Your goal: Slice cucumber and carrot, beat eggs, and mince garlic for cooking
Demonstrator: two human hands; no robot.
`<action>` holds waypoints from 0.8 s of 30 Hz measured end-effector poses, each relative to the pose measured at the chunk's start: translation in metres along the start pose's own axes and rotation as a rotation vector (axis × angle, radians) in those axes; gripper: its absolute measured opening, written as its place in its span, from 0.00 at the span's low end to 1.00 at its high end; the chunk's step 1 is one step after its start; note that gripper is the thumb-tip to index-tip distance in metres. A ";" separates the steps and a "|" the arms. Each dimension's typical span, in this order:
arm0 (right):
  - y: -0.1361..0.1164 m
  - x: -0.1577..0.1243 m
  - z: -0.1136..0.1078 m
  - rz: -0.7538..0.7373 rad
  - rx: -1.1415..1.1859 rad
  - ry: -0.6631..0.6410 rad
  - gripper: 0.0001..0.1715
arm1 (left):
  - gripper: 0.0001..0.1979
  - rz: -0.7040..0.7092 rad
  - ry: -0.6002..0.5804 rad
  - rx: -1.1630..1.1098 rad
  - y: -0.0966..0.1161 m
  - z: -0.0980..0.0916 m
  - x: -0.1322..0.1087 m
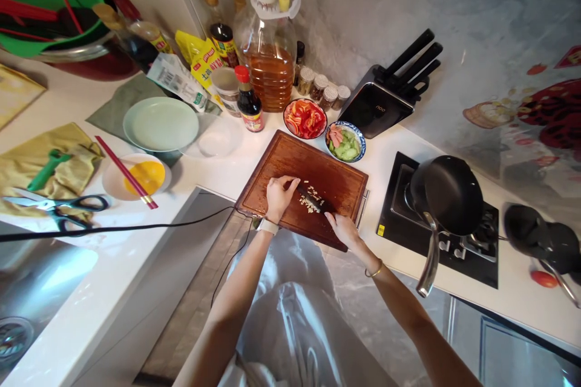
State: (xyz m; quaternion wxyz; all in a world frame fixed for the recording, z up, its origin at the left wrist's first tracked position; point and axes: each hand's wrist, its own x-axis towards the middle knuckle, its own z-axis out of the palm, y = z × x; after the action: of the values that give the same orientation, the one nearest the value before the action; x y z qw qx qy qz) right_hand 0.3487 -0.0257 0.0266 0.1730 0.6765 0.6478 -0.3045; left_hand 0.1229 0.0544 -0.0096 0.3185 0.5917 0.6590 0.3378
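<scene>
My right hand (344, 231) is closed around the handle of a dark-bladed kitchen knife (310, 197). My left hand (279, 196) pinches the knife near its tip, thumb and fingers together. The blade lies low over a wooden cutting board (281, 157), among small pale chopped bits that look like garlic (310, 208). Behind the board stand a bowl of sliced red pepper (305, 118) and a blue-patterned bowl with green slices and pink pieces (345, 141).
A black wok (447, 196) sits on the gas stove (394, 217) at right. Behind the board are a knife block (379, 103), an oil jug (271, 66) and a sauce bottle (249, 103). Leftward lie red chopsticks (124, 170) across an egg bowl (147, 178), scissors (59, 205) and a black cable (181, 225).
</scene>
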 end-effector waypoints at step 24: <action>0.027 0.027 -0.047 -0.083 -0.028 0.038 0.44 | 0.15 -0.055 0.070 -0.061 0.006 0.018 0.023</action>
State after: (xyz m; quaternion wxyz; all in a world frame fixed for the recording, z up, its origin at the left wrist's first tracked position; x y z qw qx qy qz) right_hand 0.3839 0.0225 0.0406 0.1574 0.6522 0.6827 -0.2896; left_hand 0.1383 0.0787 -0.0155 0.3222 0.5511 0.6754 0.3693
